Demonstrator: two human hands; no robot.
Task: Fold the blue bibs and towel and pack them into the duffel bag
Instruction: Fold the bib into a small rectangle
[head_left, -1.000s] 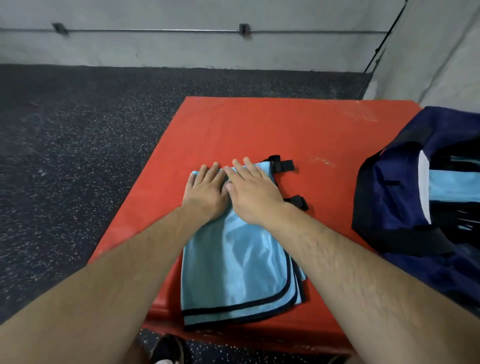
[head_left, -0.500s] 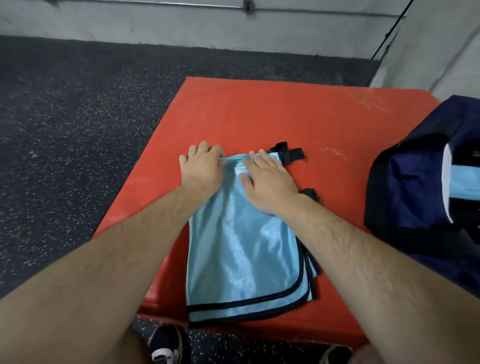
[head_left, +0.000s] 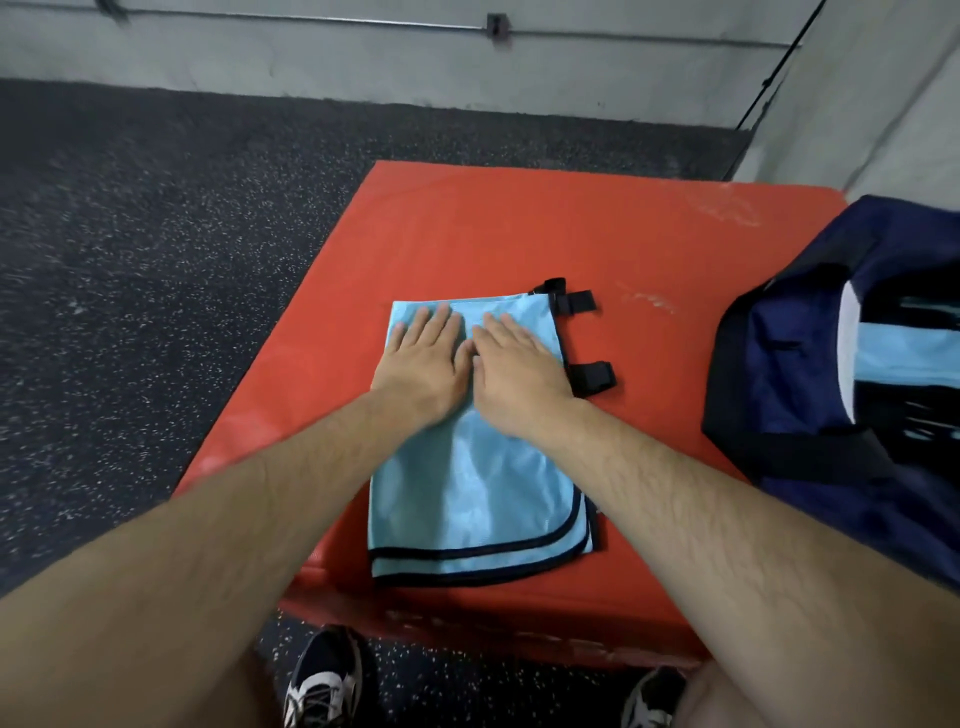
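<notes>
While pressing palms-down on the far half of the folded blue bib (head_left: 467, 493), looks like smoothing the last fold before making the next one, just my guess. Both spread flat: left hand (head_left: 423, 364) and right hand (head_left: 519, 374) side by side and touching each other, fingers straight, nothing pinched or gripped.

Runs lengthwise straight away from the body, with the black-trimmed hem near the front edge of the red mat (head_left: 519, 223) and the far edge just past the fingertips. So probably calls for folding along that long axis, near end up to far end. Sits dead centre between the arms, neither hand really nearer. Two black straps (head_left: 592, 375) poking out on the right-hand side.

Then off to the right for packing: navy duffel bag (head_left: 769, 364), open, at the mat's right edge, well apart from the bib, nearer the right hand. Already holds something light blue (head_left: 904, 353), can't tell whether bib or towel.

Padded mat raised off a dark speckled rubber floor (head_left: 156, 260), grey concrete wall (head_left: 363, 57) behind with a thin conduit (head_left: 363, 22) along it. Dark sneakers (head_left: 324, 675) down at the bottom.
</notes>
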